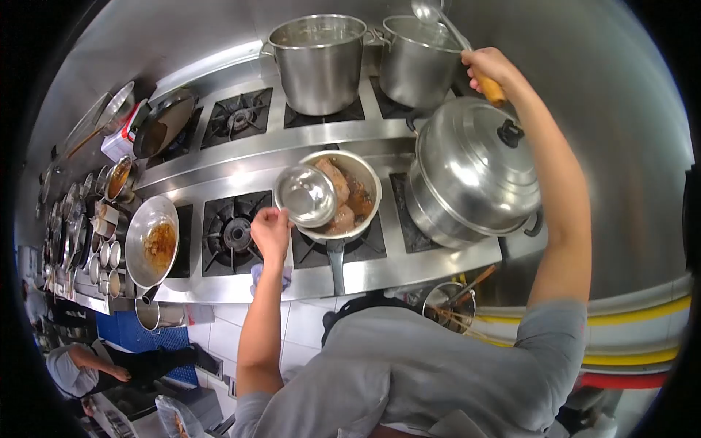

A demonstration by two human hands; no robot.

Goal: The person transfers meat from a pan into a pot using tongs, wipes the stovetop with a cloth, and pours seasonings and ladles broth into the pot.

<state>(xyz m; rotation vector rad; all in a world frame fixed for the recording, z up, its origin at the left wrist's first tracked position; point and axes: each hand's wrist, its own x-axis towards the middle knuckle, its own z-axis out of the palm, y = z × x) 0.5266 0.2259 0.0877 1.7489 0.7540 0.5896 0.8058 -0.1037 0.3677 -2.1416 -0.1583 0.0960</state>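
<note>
My left hand [271, 232] pinches the rim of a small metal bowl [305, 196], which hangs over the left part of a pressure cooker pot [374, 182]. Pieces of meat in dark liquid [358, 197] show inside that pot, on a front burner, its handle toward me. My right hand [491, 73] is raised at the upper right, closed round the wooden handle of a metal ladle [454, 31]. The ladle's head is above the rear right stockpot [416, 69]. Whether the bowl or the ladle holds liquid is hard to tell.
A large lidded steamer pot [475, 171] stands right of the cooker. Another stockpot [321, 69] is at the back. A wok [152, 241] with brown liquid sits left. A bucket of utensils [449, 303] is by the stove's front. Another person [95, 365] is at the lower left.
</note>
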